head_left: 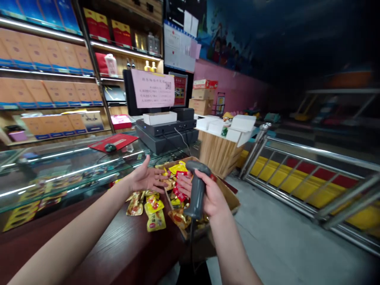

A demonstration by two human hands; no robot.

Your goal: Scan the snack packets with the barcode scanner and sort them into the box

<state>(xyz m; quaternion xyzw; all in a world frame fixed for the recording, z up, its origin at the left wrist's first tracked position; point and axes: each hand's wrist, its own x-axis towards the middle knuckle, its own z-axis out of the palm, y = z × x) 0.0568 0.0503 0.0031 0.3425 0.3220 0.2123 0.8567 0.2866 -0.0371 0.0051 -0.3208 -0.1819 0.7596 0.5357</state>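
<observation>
A dark grey barcode scanner [197, 190] is upright in my right hand [211, 194], the thumb over its near side and the fingers stretched out behind it. From its handle a cable [192, 237] hangs down. My left hand [149, 178] is open with fingers spread, holding nothing, just above the snack packets. Below both hands is a cardboard box [228, 194] of red, yellow and gold snack packets [178, 168]. A yellow packet [156, 220] and a gold packet [135, 204] lie on the brown counter to the left of the box.
A glass display counter [74, 158] runs along the left, with a mouse [110, 147] on a red mat [123, 139]. Behind the box stand a cash drawer [166, 136] and a monitor with a pink notice [154, 89]. A metal railing [297, 178] is at right.
</observation>
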